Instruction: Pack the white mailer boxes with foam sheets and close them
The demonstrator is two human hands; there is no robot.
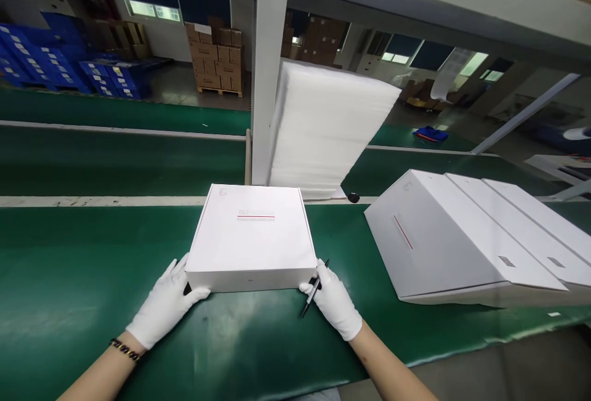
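Note:
A closed white cardboard box (252, 241) with a red line and faint print on its lid lies flat in front of me. My left hand (168, 299), in a white glove, grips its near left corner, thumb along the front face and fingers at the side. At the near right corner, my gloved right hand (333, 299) touches the box and has a black-and-grey marker pen (311, 297) between thumb and fingers. The pen slants down toward me.
Several similar white boxes (443, 234) lean in a row on the green work surface (92, 265) at right. A stack of white foam sheets (327, 130) stands behind my box, beside a pale upright post (270, 81). Brown cartons (217, 59) and blue containers (50, 56) are farther back.

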